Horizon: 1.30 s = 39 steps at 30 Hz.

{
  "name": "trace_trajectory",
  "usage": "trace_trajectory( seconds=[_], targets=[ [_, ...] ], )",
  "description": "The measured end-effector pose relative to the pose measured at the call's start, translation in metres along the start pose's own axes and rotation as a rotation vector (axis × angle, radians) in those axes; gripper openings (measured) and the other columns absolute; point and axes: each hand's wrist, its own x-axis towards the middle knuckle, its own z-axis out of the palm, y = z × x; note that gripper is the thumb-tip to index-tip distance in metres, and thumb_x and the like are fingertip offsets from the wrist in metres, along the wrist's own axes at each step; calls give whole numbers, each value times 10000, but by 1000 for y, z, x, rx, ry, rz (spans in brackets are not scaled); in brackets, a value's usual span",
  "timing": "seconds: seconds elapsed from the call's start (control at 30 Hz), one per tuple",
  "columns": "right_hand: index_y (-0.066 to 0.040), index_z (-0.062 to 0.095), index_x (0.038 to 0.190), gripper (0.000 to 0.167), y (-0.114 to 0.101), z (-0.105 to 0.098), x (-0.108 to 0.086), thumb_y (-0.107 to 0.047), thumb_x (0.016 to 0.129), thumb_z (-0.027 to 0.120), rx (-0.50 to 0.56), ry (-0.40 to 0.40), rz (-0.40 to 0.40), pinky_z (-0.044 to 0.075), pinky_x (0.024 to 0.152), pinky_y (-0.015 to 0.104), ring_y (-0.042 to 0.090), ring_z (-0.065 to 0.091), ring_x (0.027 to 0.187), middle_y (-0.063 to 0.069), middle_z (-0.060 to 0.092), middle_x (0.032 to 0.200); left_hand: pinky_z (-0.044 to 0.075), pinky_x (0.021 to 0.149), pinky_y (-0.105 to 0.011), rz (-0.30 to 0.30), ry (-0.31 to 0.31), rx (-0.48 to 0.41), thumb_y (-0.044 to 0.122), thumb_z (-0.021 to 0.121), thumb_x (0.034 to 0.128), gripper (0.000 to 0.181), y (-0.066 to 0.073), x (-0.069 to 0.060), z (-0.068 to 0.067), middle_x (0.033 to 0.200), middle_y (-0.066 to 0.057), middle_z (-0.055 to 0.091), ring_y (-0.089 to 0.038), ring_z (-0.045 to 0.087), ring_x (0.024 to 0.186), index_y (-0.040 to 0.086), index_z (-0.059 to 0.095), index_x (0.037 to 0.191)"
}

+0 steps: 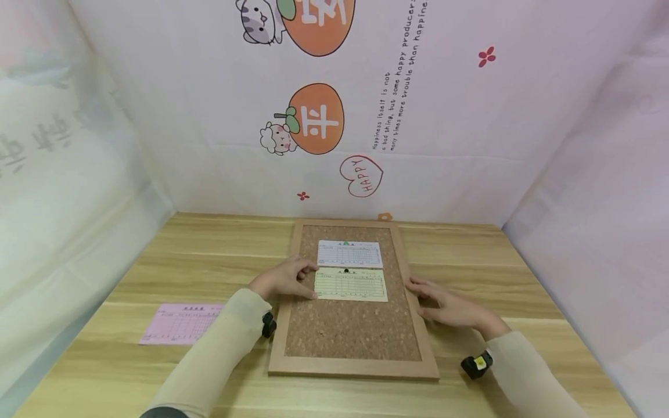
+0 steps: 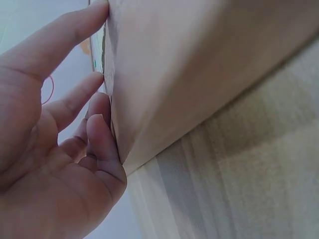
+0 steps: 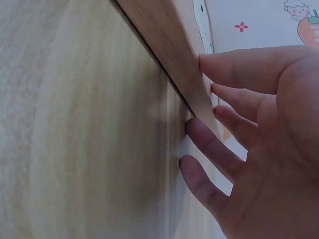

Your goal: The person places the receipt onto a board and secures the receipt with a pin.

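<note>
Where the cork board (image 1: 352, 331) lies: its wooden frame (image 1: 354, 367) is set flat on the middle of the worktop (image 1: 502, 278), probably so that it can be reached from both sides.
White slip (image 1: 349, 255): fixed toward the board's twelve o'clock by a green pin (image 1: 345, 243) at its top edge.
Yellow slip (image 1: 350, 285): placed near the board's centre, at the white slip's six o'clock, with a black pin (image 1: 346, 270) at its top edge; overlap is seemingly avoided so that both can be read.
Left hand (image 1: 284, 280): stationed at ten o'clock; thumb and index finger are spread to the yellow slip's near-side corners, the other fingers bent, nothing gripped; alignment is apparently being steadied.
Right hand (image 1: 450, 306): stationed at three o'clock, fingers extended and apart, fingertips rested against the frame, presumably so that sliding is prevented.
Pink slip (image 1: 180, 323): laid unpinned on the worktop toward eight o'clock, partly covered by a sleeve (image 1: 214, 348).
</note>
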Motion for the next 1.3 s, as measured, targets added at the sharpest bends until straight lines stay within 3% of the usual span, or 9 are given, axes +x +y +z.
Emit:
trace_trajectory(
  seconds=[0.27,0.4,0.57,0.7,0.83,1.07,1.3],
  targets=[
    [-27,299,1565,640,5,1,1,-217,1025,584,36,-30,-16,166,1097,688,490,96,1462,226,116,1634,407,854,-357,7,-13,19,203,865,800,699,2,0,-1,1099,-82,465,-210,409,976,-5,538,1381],
    [-24,288,1568,643,5,0,2,-215,1027,579,47,-39,-13,155,1096,694,494,83,1462,229,104,1635,387,824,-353,38,-23,24,204,850,817,702,0,1,-3,1071,-93,455,-214,394,963,-24,519,1393],
    [-22,286,1568,645,4,-1,2,-212,1025,579,53,-45,-5,147,1096,698,494,78,1463,235,99,1634,429,906,-373,48,-38,-40,203,827,844,739,-3,-3,-6,1180,-101,475,-216,452,1037,-5,462,1452],
    [-24,291,1567,645,4,-2,2,-214,1024,582,51,-48,2,150,1096,695,492,79,1463,233,100,1634,434,1002,-422,23,-46,-111,211,809,869,748,-4,-9,-8,1329,-111,473,-231,490,1156,55,430,1493],
    [-30,290,1569,645,4,-2,2,-222,1026,581,64,-56,7,145,1097,696,489,69,1466,227,94,1637,438,1013,-451,45,-43,-129,219,802,879,731,-8,-14,-11,1364,-142,495,-266,517,1179,68,435,1493],
    [-38,301,1568,642,4,-2,1,-235,1026,585,58,-56,10,156,1097,692,483,75,1467,211,105,1641,473,964,-442,52,-12,-89,269,782,897,636,-14,-29,-22,1278,-121,572,-247,574,1115,102,513,1448],
    [-39,299,1568,643,5,-2,1,-238,1027,583,59,-55,7,159,1096,693,485,77,1466,212,107,1640,496,943,-443,68,19,-25,169,743,916,548,-25,-47,-38,1225,-152,595,-281,588,1107,43,534,1407]
  ],
)
